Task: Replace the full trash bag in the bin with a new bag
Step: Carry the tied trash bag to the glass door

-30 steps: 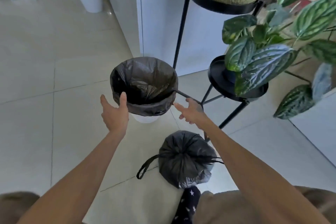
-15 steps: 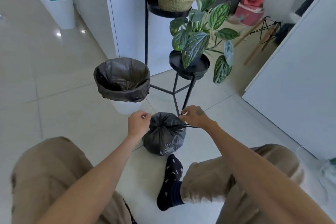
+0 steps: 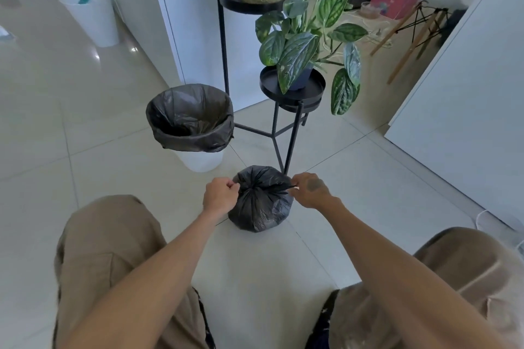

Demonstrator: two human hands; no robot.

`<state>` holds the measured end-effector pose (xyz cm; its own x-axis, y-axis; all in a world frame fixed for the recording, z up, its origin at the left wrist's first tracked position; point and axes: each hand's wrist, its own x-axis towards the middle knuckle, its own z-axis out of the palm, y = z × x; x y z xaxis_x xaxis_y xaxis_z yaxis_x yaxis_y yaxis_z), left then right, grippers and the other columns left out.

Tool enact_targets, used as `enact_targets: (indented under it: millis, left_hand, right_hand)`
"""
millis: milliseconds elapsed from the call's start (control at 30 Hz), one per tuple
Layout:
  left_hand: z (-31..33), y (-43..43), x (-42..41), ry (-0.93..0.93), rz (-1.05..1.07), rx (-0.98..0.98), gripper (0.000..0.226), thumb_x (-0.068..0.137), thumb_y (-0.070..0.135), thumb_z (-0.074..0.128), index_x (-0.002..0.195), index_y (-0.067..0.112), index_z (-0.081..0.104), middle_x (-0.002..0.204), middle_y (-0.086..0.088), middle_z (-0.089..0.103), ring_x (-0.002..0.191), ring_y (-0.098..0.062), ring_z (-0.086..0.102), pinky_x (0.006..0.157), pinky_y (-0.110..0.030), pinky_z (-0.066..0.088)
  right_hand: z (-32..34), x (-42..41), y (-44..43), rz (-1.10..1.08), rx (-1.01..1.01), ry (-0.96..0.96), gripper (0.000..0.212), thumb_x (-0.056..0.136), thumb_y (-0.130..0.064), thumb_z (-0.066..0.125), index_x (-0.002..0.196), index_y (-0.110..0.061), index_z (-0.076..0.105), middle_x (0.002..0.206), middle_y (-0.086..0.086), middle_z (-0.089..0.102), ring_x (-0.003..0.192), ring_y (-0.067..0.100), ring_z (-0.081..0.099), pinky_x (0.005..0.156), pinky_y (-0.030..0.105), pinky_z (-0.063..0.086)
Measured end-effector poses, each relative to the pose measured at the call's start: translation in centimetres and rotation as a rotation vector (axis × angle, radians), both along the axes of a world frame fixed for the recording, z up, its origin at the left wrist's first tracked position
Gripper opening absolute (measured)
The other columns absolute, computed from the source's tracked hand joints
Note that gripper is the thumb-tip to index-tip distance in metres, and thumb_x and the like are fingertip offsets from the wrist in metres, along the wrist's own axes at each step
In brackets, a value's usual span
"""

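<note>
— Where was the full trash bag [image 3: 259, 201]?

— Just below the centre of the frame, on the floor tiles [image 3: 354, 178], its neck gathered shut.

— And the hands?

— The left hand [image 3: 219, 195] was curled closed at the bag's left, the right hand [image 3: 310, 190] pinched the drawstring [image 3: 283, 187] at its right.

— The bin [image 3: 202, 160]?

— Up and left of the bag, already lined with a new bag [image 3: 190, 117], beside the plant stand [image 3: 286, 122].

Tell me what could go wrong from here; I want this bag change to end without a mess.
Both hands, left hand and right hand, pull the drawstrings of the full trash bag apart; a hard tug might snap one or tear the thin plastic. The bag sits right by a leg of the plant stand, so lifting it carelessly could bump the stand and shake the potted plant.
</note>
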<state>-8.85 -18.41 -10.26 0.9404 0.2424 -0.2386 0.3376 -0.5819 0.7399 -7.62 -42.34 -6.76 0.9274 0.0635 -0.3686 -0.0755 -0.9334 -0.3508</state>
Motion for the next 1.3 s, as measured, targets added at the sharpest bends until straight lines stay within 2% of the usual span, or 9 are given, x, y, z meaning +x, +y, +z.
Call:
enact_targets:
  millis: [200,333,433,500,567,633,800,1000,1300]
  left_hand:
    - [-3.6,-0.7,2.3,0.102,-0.094,0.193,0.017,0.093,0.012,0.056,0.092,0.016,0.072,0.097,-0.008,0.072,0.093,-0.031,0.067,0.078,-0.04,0.058]
    - [-7.6,-0.3,4.1,0.126,-0.097,0.386,0.034,0.098,0.032,0.056,0.12,0.008,0.065,0.112,-0.016,0.068,0.106,-0.036,0.063,0.09,-0.047,0.053]
    - [-9.1,0.3,4.5,0.283,-0.097,0.445,0.051,0.099,0.051,0.048,0.126,0.009,0.06,0.115,-0.015,0.069,0.109,-0.036,0.063,0.096,-0.044,0.047]
    - [-9.0,0.3,4.2,0.412,-0.072,0.361,0.053,0.097,0.056,0.048,0.119,0.01,0.062,0.113,-0.013,0.069,0.109,-0.036,0.063,0.088,-0.039,0.047]
    - [-7.7,0.1,3.8,0.451,-0.045,0.257,0.042,0.095,0.053,0.054,0.088,0.012,0.064,0.092,-0.011,0.069,0.094,-0.035,0.067,0.073,-0.036,0.05]
    - [-6.0,-0.5,3.8,0.466,-0.023,0.157,0.042,0.095,0.037,0.061,0.061,0.014,0.052,0.065,-0.007,0.061,0.075,-0.035,0.069,0.061,-0.034,0.048]
    - [3.5,-3.4,4.4,0.427,-0.143,0.102,0.042,0.093,0.019,0.062,0.055,0.013,0.045,0.054,-0.008,0.051,0.059,-0.036,0.067,0.056,-0.031,0.041]
    - [20.2,-8.0,4.3,0.439,-0.279,0.028,0.033,0.093,0.025,0.062,0.072,-0.001,0.064,0.069,-0.02,0.069,0.066,-0.034,0.071,0.064,-0.041,0.057]
    - [46.0,-17.0,4.6,0.338,-0.68,0.036,0.028,0.093,0.026,0.063,0.07,0.01,0.065,0.064,-0.01,0.069,0.068,-0.03,0.071,0.072,-0.043,0.058]
  right_hand:
    - [-3.4,2.4,-1.0,0.005,-0.074,-0.068,0.037,0.094,-0.034,0.055,0.127,-0.015,0.058,0.132,0.009,0.055,0.12,0.028,0.051,0.103,0.039,0.039]
    - [-6.7,5.1,-1.6,0.076,-0.205,-0.018,0.058,0.091,-0.045,0.06,0.138,-0.016,0.044,0.139,0.009,0.053,0.129,0.03,0.049,0.112,0.046,0.027]
    - [-7.7,6.7,-2.2,0.084,-0.255,0.168,0.056,0.093,-0.049,0.057,0.133,-0.014,0.043,0.127,0.011,0.06,0.115,0.032,0.059,0.102,0.044,0.038]
    - [-7.5,7.1,-2.7,0.052,-0.229,0.268,0.048,0.096,-0.046,0.054,0.13,-0.012,0.05,0.126,0.012,0.058,0.113,0.033,0.059,0.092,0.04,0.045]
    - [-6.6,7.1,-2.9,0.049,-0.145,0.336,0.038,0.097,-0.042,0.052,0.12,-0.012,0.06,0.118,0.011,0.061,0.106,0.032,0.061,0.083,0.036,0.047]
    - [-5.0,6.7,-3.1,0.036,-0.026,0.382,0.025,0.096,-0.036,0.052,0.089,-0.015,0.062,0.09,0.007,0.062,0.087,0.029,0.061,0.069,0.032,0.043]
    - [3.7,5.0,-4.2,-0.205,0.168,0.379,0.037,0.091,-0.032,0.049,0.059,-0.014,0.045,0.064,0.003,0.052,0.061,0.021,0.047,0.055,0.029,0.036]
    - [19.6,1.2,-8.2,-0.498,0.35,0.358,0.044,0.096,-0.035,0.049,0.086,0.002,0.071,0.076,0.009,0.062,0.061,0.02,0.05,0.056,0.03,0.038]
    - [44.5,-6.9,-15.9,-0.921,0.443,0.129,0.049,0.093,-0.038,0.057,0.074,0.007,0.061,0.063,0.004,0.05,0.061,0.019,0.041,0.055,0.029,0.033]
